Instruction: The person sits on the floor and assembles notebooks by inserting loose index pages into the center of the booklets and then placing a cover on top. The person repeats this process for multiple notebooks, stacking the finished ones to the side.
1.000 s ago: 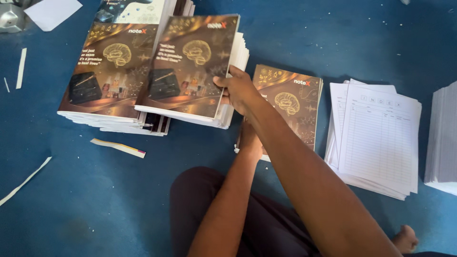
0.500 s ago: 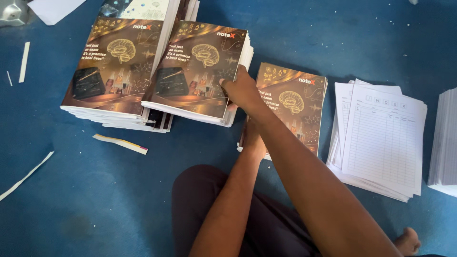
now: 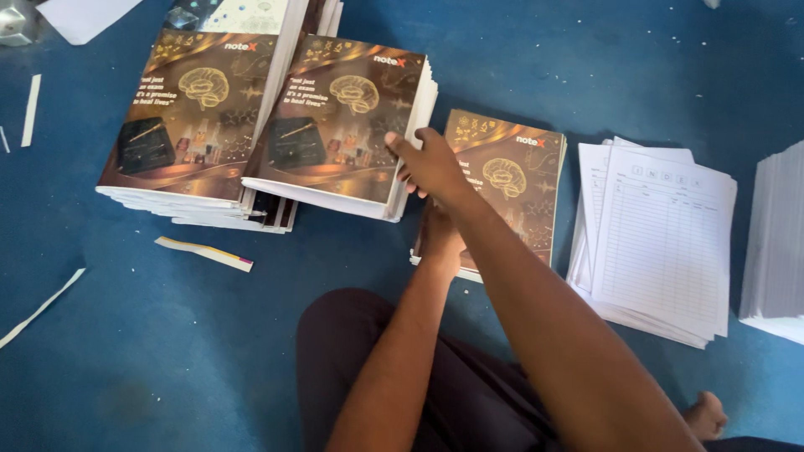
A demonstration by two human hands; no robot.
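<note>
While two tall book stacks [image 3: 268, 125] already stand on the floor [image 3: 151, 351], the right hand [image 3: 431, 163], fingers spread, presses the nearer stack's edge. The left hand [image 3: 440, 238], grip hidden, rests on a low stack [image 3: 511, 180]; loose sheets [image 3: 662, 243] remain beside.

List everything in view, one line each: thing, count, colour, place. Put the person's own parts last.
Notebook stacks: two, brown-gold covers, upper left on the floor, side by side.
Lone notebook pile: one, same brown cover, centre, right of the stacks.
Printed sheets: one fanned pile, white with ruled tables, right of centre.
Plain paper stack: one, white, right edge, cut off by the frame.
Paper strips: several, white, scattered at left.
Floor: blue.
Right hand: on the edge of the nearer stack.
Left hand: beneath the right arm, at the lone notebook pile, largely hidden.
Foot: bare, lower right.
</note>
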